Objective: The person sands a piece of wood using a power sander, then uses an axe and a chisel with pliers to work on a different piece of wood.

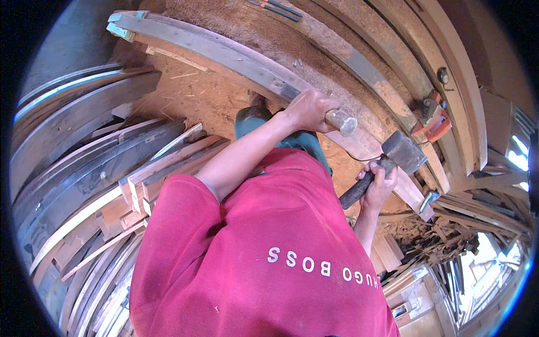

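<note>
My left hand (311, 111) is closed around a chisel (343, 122) with a thick wooden handle, whose pale, worn butt end sticks out toward the right. Its lower part is mostly hidden by the hand, over a long wooden beam (224, 48). To the right, my right hand (379, 182) grips a mallet (403, 151) by its dark handle, just below the blocky grey head. The mallet head is held apart from the chisel's butt end, over the right part of the beam.
More long timbers (359, 62) lie beyond the beam, with an orange-and-black tool (435, 121) on them. Stacked planks (84, 129) fill the left side. Sawdust (196, 92) covers the ground. A light-blue piece (120, 27) sits at the beam's far-left end.
</note>
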### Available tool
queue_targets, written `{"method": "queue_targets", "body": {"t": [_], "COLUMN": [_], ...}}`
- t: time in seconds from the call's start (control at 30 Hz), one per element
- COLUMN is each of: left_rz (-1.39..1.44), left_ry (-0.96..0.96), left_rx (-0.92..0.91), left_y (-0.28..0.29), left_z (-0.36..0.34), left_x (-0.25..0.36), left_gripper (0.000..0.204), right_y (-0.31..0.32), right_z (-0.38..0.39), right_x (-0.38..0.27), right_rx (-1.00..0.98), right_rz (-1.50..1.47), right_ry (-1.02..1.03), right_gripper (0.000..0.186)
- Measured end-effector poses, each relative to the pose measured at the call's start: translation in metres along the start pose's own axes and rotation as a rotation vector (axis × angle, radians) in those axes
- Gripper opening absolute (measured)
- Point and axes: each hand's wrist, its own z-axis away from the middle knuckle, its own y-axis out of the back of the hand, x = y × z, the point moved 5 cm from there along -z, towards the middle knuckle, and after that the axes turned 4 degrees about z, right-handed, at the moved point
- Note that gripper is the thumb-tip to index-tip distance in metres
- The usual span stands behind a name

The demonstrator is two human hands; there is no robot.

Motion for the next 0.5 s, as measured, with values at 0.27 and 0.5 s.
{"method": "queue_targets", "body": {"t": [0.27, 0.5], "left_rz": [0.087, 0.133], "left_ry": [-0.022, -0.056], "left_rx": [0.012, 0.055], "left_y": [0.013, 0.013], "left_z": [0.008, 0.007], "left_x": [-0.003, -0.007], "left_gripper": [0.027, 0.031], "right_y": [-0.021, -0.031], "right_z": [0.020, 0.028], "right_x": [-0.014, -0.021], "right_rx": [0.011, -0.032], "right_rz": [0.076, 0.150], "right_ry": [0.039, 0.086], "right_gripper": [0.019, 0.017]}}
